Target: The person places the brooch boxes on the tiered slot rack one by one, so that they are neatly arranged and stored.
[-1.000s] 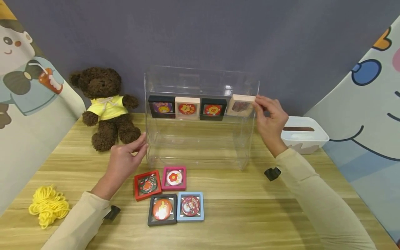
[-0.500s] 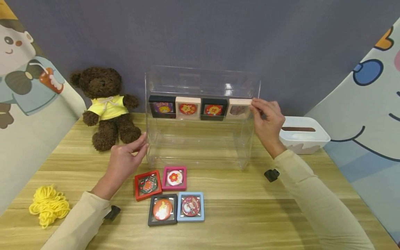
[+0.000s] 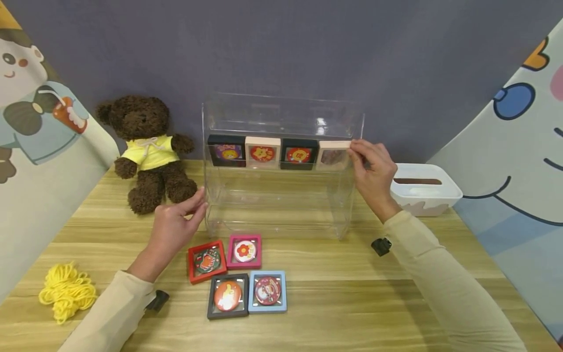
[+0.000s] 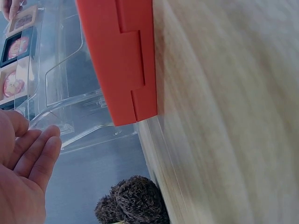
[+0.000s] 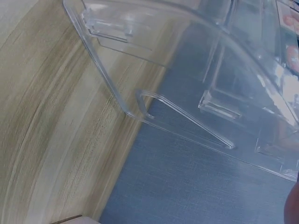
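Observation:
A clear acrylic display rack (image 3: 277, 205) stands upright at the middle of the table. Along its upper shelf sit two black frames (image 3: 227, 150) (image 3: 299, 154) and two beige ones, each with a round badge inside. At the row's right end my right hand (image 3: 374, 168) pinches the top corner of the beige badge frame (image 3: 333, 155). My left hand (image 3: 178, 220) holds the rack's left side edge with its fingertips. In the right wrist view just a fingertip (image 5: 292, 205) shows, beside the clear side panel. The frame in that hand is mostly out of that view.
In front of the rack lie a red frame (image 3: 207, 262), a pink frame (image 3: 244, 252), a dark grey frame (image 3: 228, 296) and a light blue frame (image 3: 267, 291). A brown teddy bear (image 3: 149, 151) sits left, yellow yarn (image 3: 67, 293) lies nearer, and a white tissue box (image 3: 424, 190) stands right.
My right hand has moved left and slightly down, bringing the tilted beige frame level and close against the black frame beside it. My left hand has stayed at the rack's side.

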Demonstrator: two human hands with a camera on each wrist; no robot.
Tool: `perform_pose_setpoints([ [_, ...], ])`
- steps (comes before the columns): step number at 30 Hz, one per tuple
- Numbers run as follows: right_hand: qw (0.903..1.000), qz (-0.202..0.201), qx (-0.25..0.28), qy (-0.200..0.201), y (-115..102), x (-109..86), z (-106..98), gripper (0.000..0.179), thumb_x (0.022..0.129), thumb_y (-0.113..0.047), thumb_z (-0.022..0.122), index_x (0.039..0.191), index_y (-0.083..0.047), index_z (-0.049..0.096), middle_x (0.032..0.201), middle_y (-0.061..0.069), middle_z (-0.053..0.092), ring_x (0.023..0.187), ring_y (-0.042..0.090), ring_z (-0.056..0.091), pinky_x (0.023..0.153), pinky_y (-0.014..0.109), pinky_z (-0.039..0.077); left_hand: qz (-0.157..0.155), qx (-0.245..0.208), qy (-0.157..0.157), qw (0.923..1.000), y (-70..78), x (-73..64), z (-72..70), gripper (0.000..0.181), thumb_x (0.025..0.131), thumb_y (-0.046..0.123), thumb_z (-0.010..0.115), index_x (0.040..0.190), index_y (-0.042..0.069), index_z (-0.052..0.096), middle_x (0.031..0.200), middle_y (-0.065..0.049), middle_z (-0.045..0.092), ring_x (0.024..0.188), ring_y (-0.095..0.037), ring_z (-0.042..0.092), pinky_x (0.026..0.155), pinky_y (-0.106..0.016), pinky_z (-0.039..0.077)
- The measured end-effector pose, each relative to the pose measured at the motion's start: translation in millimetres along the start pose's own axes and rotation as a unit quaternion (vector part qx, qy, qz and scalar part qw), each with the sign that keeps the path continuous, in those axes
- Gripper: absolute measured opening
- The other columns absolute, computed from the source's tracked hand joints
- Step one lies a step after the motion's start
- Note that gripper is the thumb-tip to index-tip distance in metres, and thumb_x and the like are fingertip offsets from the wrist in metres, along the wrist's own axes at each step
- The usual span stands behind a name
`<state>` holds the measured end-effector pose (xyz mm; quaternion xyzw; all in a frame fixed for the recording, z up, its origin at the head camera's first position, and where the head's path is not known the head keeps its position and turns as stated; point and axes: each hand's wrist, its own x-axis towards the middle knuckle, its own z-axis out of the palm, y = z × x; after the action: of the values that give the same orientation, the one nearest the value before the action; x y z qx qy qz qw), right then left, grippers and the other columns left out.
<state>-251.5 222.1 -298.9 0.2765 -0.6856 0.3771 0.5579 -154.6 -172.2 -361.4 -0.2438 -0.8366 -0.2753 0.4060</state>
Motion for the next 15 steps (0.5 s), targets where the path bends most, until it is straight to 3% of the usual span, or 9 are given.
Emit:
perform_pose_setpoints([
  [9, 0.9999, -0.003, -0.01, -0.008, -0.1, -1.6, -0.7, 0.012, 0.085, -0.01, 0.072, 0.086, 0.003, 0.074, 0.096, 0.006, 0.072, 0.066, 0.027, 0.055, 0.061, 0.023, 0.037, 0.001, 0.008, -0.001, 1.0, 0.9, 1.2, -0.5, 0.035, 0.078, -0.002, 0.074, 0.112, -0.004, 0.067, 0.084, -0.018, 0.069, 0.053, -0.02, 0.066, 0.036, -0.024, 0.039],
  [15, 0.9997, -0.007, -0.02, -0.012, 0.8, -3.5, 0.4, 0.009, 0.084, -0.005, 0.072, 0.088, 0.004, 0.073, 0.097, 0.007, 0.071, 0.065, 0.028, 0.054, 0.061, 0.026, 0.037, 0.004, 0.005, 0.002, 1.0, 1.0, 0.7, -0.3, 0.035, 0.077, -0.002, 0.074, 0.112, -0.004, 0.067, 0.084, -0.018, 0.069, 0.052, -0.019, 0.066, 0.037, -0.025, 0.041],
])
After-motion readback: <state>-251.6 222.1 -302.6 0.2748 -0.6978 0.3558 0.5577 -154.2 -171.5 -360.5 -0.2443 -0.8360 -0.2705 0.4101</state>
